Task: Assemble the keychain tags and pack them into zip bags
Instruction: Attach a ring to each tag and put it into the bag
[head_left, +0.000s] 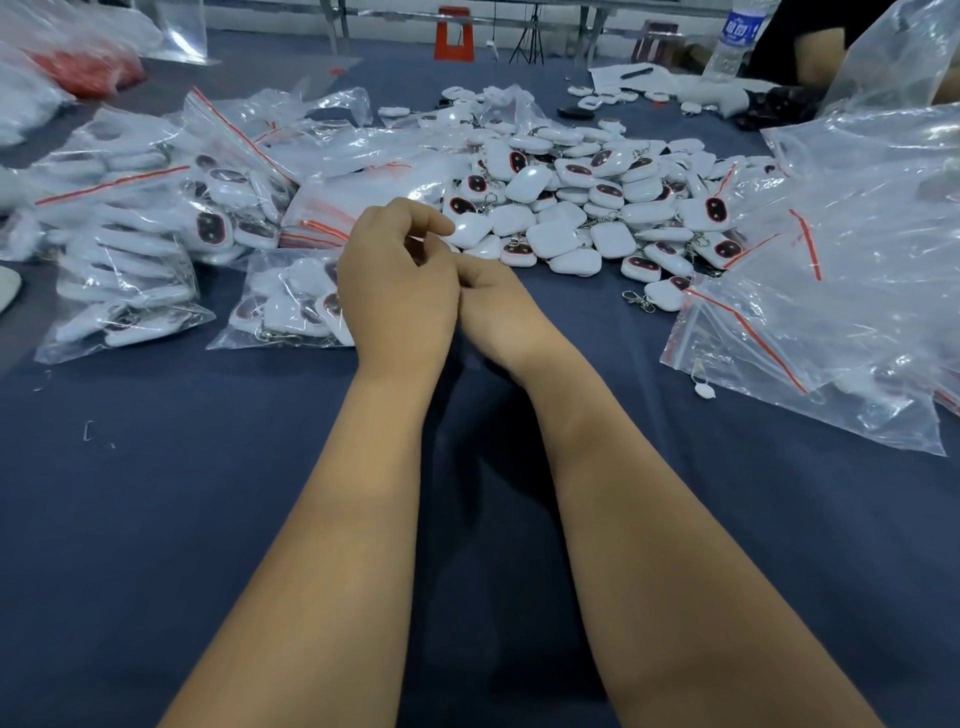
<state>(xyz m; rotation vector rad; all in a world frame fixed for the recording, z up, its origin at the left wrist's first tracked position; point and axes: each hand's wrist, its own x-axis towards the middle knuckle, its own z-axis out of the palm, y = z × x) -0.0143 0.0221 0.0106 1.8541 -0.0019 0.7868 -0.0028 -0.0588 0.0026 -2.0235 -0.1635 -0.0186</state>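
On the left of the dark blue cloth-covered bench (208, 519) lie clear plastic zip bags with red strips (124, 249), already full of tags. In the middle, the left hand (395, 291) and the right hand (498, 306) meet, touching each other. The left fingers (436, 223) are curled close together, maybe pinching something tiny; I cannot tell what. The right fingers are hidden behind the left hand, so I cannot tell if they hold anything. To do this step well, keep both hands close and steady. Just behind them sits the big pile of white rounded plastic keychain tags (582, 208). On the right are more clear, mostly empty bags (831, 312).
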